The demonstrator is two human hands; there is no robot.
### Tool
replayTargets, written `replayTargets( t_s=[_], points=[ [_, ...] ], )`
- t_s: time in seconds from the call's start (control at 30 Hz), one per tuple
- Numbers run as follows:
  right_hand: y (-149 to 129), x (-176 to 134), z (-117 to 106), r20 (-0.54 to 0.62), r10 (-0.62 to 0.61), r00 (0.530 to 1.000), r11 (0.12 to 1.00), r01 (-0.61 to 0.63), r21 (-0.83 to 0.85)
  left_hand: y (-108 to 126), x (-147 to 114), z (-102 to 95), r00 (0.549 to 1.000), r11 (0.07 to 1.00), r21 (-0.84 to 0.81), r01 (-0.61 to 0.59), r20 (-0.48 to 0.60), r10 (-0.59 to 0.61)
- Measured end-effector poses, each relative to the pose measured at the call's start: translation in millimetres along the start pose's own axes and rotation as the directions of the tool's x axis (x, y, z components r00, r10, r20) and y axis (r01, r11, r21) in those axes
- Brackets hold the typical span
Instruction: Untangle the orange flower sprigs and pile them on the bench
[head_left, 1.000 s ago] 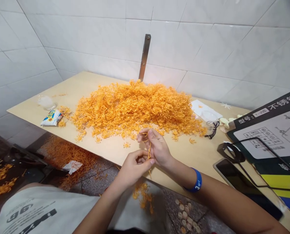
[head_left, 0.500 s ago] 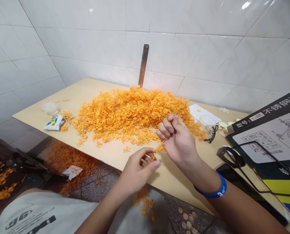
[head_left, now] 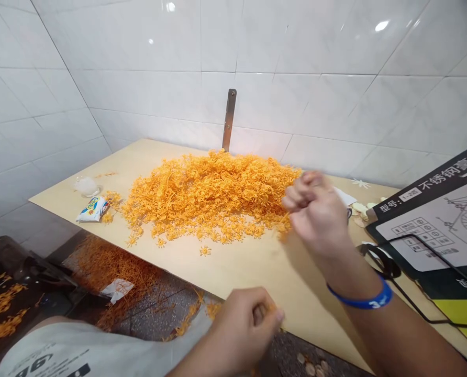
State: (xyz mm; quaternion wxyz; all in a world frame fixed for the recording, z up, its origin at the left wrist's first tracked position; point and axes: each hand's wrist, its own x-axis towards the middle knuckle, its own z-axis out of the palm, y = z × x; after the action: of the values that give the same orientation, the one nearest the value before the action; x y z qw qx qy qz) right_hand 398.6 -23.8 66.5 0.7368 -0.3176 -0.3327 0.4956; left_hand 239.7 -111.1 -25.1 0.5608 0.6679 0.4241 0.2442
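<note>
A broad heap of small orange plastic spidery pieces (head_left: 213,193) covers the middle of the table. My right hand (head_left: 320,214) is a closed fist in front of the heap's right end, smeared by motion. A blurred orange spidery piece (head_left: 284,226) shows just under its fingers and seems to be held. Low at the table's front edge is my left hand (head_left: 243,327), its thumb and forefinger pinched together. A faint bit of orange shows at those fingertips, too small to name. A blue wristband (head_left: 365,298) circles my right wrist.
On the table's left are a snack packet (head_left: 92,209) and a clear cup (head_left: 86,186). A printed carton (head_left: 437,225) and a black metal frame (head_left: 398,309) stand right. A metal bracket (head_left: 229,120) rises behind the heap. Orange strands (head_left: 127,267) cover the floor.
My hands have moved apart: the left down toward the table's front edge, the right to the right. The orange strand stretched between them no longer shows. The view has tilted up slightly.
</note>
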Motion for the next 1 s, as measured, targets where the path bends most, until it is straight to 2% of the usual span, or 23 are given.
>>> replayTargets(
  t_s=[0.07,0.13,0.23,0.3,0.37,0.43,0.5,0.53,0.63,0.7,0.8,0.87,0.93,1.0],
  points=[
    [-14.6,9.2,-4.3,0.018,-0.068,0.998,0.998,0.068,-0.010,-4.3,-0.7,-1.3,0.999,0.996,0.082,-0.034,-0.036,0.037],
    [-19.3,11.1,-4.5,0.084,-0.011,0.996,0.999,0.014,-0.034,-7.0,9.6,-9.6,0.975,0.972,0.201,-0.118,-0.162,0.152],
    [-9.3,4.8,-0.3,0.199,0.091,0.976,0.988,-0.063,-0.140,-10.4,35.8,-24.9,0.918,0.902,0.386,-0.194,-0.253,0.306],
    [-0.1,0.2,0.9,0.247,0.080,0.966,0.961,-0.009,-0.277,-14.0,48.3,-30.6,0.899,0.860,0.467,-0.205,-0.258,0.354],
    [3.8,-1.9,-0.8,0.293,0.040,0.955,0.873,0.109,-0.476,-19.0,49.1,-32.5,0.877,0.829,0.521,-0.203,-0.279,0.390],
    [0.5,-2.2,-4.5,0.348,0.052,0.936,0.723,0.205,-0.660,-25.0,36.4,-33.6,0.850,0.818,0.534,-0.213,-0.312,0.425],
    [-7.5,-2.6,-7.5,0.388,0.161,0.907,0.591,0.226,-0.774,-33.2,13.4,-36.2,0.826,0.832,0.498,-0.246,-0.342,0.449],
    [-12.0,-3.3,-8.2,0.399,0.227,0.889,0.553,0.220,-0.804,-39.2,-0.1,-38.0,0.822,0.845,0.465,-0.266,-0.348,0.450],
    [-21.5,-7.4,-6.3,0.432,0.369,0.823,0.521,0.202,-0.829,-69.7,-37.0,-41.8,0.864,0.881,0.384,-0.275,-0.303,0.402],
    [-22.5,-10.7,-2.6,0.451,0.407,0.794,0.522,0.203,-0.829,-101.9,-51.7,-38.4,0.899,0.867,0.443,-0.226,-0.248,0.361],
    [-17.4,-15.6,3.1,0.470,0.454,0.757,0.497,0.223,-0.839,-155.4,-57.2,-23.3,0.965,0.798,0.590,-0.123,-0.118,0.236],
    [-13.3,-20.6,5.9,0.481,0.495,0.723,0.500,0.216,-0.839,-180.4,-55.3,-12.2,0.992,0.797,0.597,-0.089,-0.020,0.126],
    [-10.9,-28.8,8.5,0.489,0.546,0.680,0.523,0.179,-0.833,-188.8,-54.0,-6.4,0.996,0.839,0.542,-0.045,-0.039,0.078],
    [-10.1,-40.2,13.3,0.499,0.606,0.619,0.541,0.139,-0.829,-183.9,-55.0,-8.6,0.985,0.897,0.441,0.009,-0.157,0.067]
  ],
)
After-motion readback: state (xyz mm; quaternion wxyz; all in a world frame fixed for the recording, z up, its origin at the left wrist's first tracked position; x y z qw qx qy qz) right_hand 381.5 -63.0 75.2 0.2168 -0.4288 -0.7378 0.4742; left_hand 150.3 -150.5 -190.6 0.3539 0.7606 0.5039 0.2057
